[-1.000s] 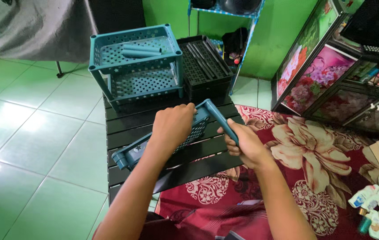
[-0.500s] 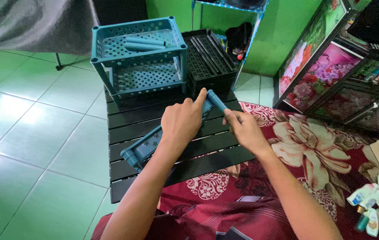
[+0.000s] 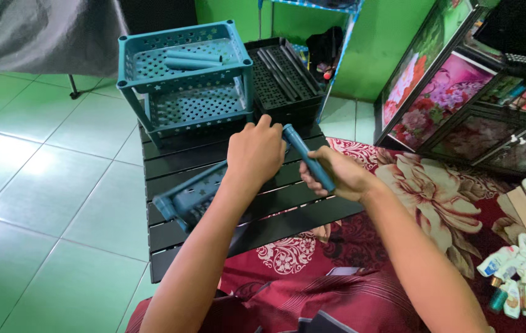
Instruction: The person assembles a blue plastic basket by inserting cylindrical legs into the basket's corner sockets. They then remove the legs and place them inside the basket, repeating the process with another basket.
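Both hands work over the low black slatted table (image 3: 263,219), which serves as the landmark for everything else. The left hand (image 3: 255,154) is closed over the upper edge of a teal perforated shelf panel (image 3: 195,194), which is tilted above the middle of the table, its lower corner down toward the table's left front. The right hand (image 3: 337,176) is wrapped round a teal plastic tube (image 3: 307,157), gripping its lower part (the upper end sticks up free, just beside the left hand's knuckles). At the far end of the table stands a two-tier teal rack (image 3: 186,77) with two more teal tubes (image 3: 192,60) lying on its top tier; just right of that rack, also at the table's far edge, is a stack of black perforated trays (image 3: 281,77). Right of the table lies a red flowered cloth (image 3: 423,209), and further right a cluster of small bottles (image 3: 521,277).
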